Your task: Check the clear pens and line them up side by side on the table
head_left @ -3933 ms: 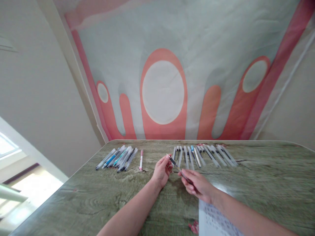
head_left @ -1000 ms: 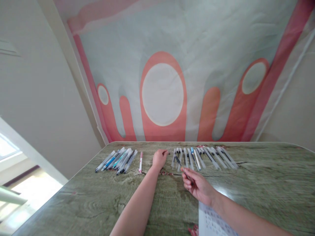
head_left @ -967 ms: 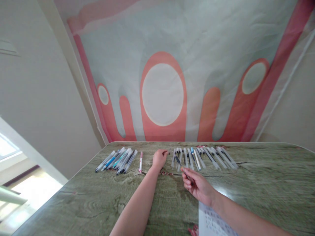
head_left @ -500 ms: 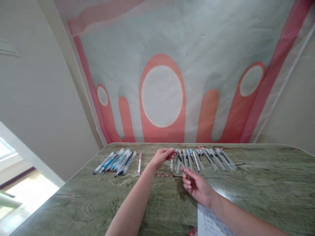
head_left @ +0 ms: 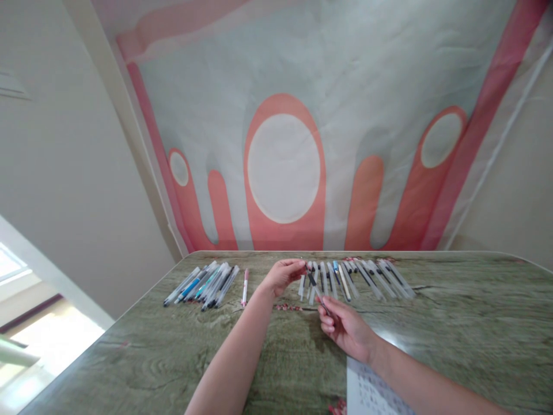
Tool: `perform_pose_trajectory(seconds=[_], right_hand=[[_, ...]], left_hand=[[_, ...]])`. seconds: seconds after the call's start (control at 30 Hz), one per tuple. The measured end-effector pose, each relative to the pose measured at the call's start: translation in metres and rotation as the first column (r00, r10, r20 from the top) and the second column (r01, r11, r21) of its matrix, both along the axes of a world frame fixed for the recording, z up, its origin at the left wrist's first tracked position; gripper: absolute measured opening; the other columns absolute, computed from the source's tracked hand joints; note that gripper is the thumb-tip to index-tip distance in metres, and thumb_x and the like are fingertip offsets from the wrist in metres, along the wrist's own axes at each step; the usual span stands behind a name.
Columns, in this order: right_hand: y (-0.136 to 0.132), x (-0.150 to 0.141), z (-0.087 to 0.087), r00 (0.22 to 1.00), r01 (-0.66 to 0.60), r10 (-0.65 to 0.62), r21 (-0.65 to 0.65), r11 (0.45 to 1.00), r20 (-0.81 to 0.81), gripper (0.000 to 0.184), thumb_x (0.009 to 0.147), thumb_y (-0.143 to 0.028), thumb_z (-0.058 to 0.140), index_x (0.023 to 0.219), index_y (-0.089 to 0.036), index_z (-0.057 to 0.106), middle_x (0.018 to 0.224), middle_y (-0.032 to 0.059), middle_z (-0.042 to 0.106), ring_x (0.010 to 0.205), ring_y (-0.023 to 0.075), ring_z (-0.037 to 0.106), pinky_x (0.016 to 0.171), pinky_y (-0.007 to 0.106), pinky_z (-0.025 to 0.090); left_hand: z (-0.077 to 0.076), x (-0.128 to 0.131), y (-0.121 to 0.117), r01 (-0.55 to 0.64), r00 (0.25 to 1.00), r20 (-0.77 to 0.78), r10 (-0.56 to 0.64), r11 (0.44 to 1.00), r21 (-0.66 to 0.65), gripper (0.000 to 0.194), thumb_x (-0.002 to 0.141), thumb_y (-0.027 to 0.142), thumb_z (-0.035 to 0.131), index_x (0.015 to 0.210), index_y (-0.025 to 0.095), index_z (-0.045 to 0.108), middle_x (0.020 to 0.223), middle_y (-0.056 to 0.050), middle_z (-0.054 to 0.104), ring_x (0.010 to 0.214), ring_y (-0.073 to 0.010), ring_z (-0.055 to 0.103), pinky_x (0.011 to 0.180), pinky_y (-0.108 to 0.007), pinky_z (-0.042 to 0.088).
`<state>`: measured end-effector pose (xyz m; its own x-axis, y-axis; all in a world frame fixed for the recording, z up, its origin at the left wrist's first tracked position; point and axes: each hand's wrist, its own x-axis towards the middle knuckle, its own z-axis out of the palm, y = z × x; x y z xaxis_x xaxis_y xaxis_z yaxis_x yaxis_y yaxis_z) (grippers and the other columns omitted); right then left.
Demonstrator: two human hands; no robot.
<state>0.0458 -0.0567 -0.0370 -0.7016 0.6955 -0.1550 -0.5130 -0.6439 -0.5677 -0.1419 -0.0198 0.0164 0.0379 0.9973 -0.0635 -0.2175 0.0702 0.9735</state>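
My right hand [head_left: 345, 328] is closed on a thin dark pen [head_left: 315, 286] that slants up toward the far edge of the green wood-grain table [head_left: 453, 323]. My left hand [head_left: 281, 275] hovers just left of the pen's upper end, fingers pinched near its tip on something I cannot make out. Right behind both hands lies a row of several clear pens [head_left: 363, 276]. A single pink pen [head_left: 245, 285] lies to the left of my left hand.
A bundle of several clear and blue pens [head_left: 203, 282] lies at the far left of the table. A printed sheet of paper [head_left: 371, 392] sits under my right forearm at the near edge. A pink and grey cloth hangs behind the table.
My left hand has lifted off the table and moved right to the pen's upper end. My right hand still holds the pen, shifted slightly.
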Motion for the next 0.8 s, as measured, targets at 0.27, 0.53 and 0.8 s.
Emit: perform_pose_trajectory(seconds=[0.27,0.53,0.8], right_hand=[[-0.003,-0.001,0.000,0.999,-0.021,0.017,0.068,0.997,0.052,0.012,0.076,-0.023,0.059,0.083,-0.013,0.062,0.063,-0.0003,0.050,0.048,0.0036,0.040,0.042,0.016,0.029],[-0.005,-0.001,-0.001,0.996,-0.035,0.026,0.107,0.994,0.085,0.014,0.075,-0.026,0.060,0.083,-0.014,0.061,0.064,0.0000,0.050,0.049,0.0047,0.041,0.042,0.017,0.029],[-0.005,-0.001,-0.001,0.996,-0.008,-0.001,0.101,0.995,0.092,0.015,0.073,-0.026,0.062,0.083,-0.014,0.062,0.063,0.0001,0.052,0.048,0.0053,0.041,0.042,0.018,0.030]], left_hand=[[0.006,-0.035,0.019,-0.682,0.673,0.496,0.549,0.720,0.129,0.025,0.061,0.028,0.069,0.079,0.013,0.059,0.074,-0.002,0.063,0.057,-0.0041,0.054,0.051,-0.015,0.038],[-0.029,-0.036,0.025,-0.599,0.800,0.079,0.595,0.785,0.158,0.028,0.060,0.035,0.067,0.073,0.011,0.064,0.060,-0.001,0.059,0.050,-0.0055,0.048,0.049,-0.018,0.034],[-0.046,-0.010,0.021,-0.384,0.653,-0.567,0.503,0.864,0.325,0.020,0.065,0.025,0.061,0.081,0.015,0.068,0.077,-0.005,0.066,0.071,-0.0141,0.057,0.069,-0.026,0.041]])
